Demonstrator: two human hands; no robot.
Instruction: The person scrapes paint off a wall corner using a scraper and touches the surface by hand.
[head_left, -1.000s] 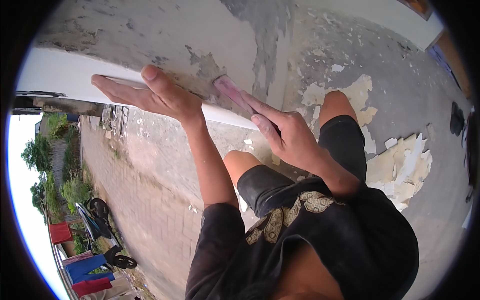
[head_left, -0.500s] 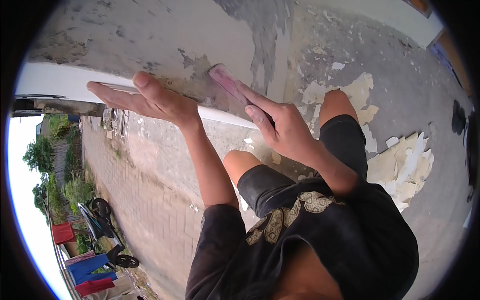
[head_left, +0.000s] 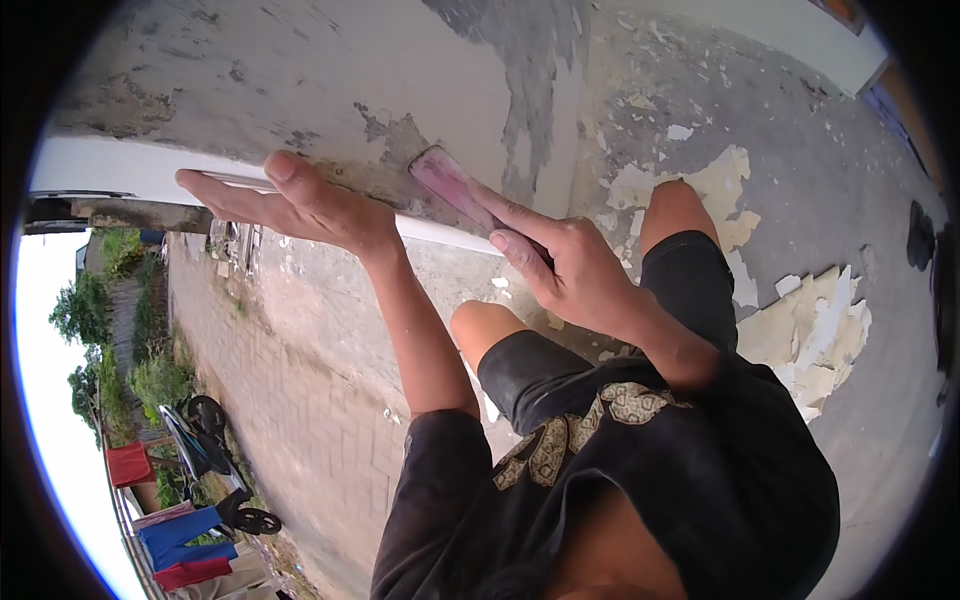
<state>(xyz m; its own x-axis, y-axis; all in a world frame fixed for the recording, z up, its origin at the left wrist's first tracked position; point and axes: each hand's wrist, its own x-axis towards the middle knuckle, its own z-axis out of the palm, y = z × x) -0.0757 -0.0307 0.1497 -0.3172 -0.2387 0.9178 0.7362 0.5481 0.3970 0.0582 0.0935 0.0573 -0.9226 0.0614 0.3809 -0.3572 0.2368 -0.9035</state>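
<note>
My right hand (head_left: pixel 575 262) is wrapped round the handle of a flat scraper (head_left: pixel 445 182), its pinkish blade lying against the patchy grey wall (head_left: pixel 400 80). The index finger stretches along the tool. To the left, my left hand (head_left: pixel 310 205) has its fingers extended and thumb raised, resting by the white wall edge (head_left: pixel 440 232). A thin pale strip (head_left: pixel 225 180) shows between its fingers and thumb; whether the hand holds it or it is part of the edge, I cannot tell.
Peeled paint flakes (head_left: pixel 815 335) lie on the grey floor at the right. A paved strip (head_left: pixel 290 400) runs down the left, with a motorbike (head_left: pixel 208 440) and hanging clothes (head_left: pixel 180 535) beyond it. My bent knees are below the wall edge.
The scraper and my right hand have shifted slightly left since the first frame, the blade going up and then back down. My left hand has moved a little left and down.
</note>
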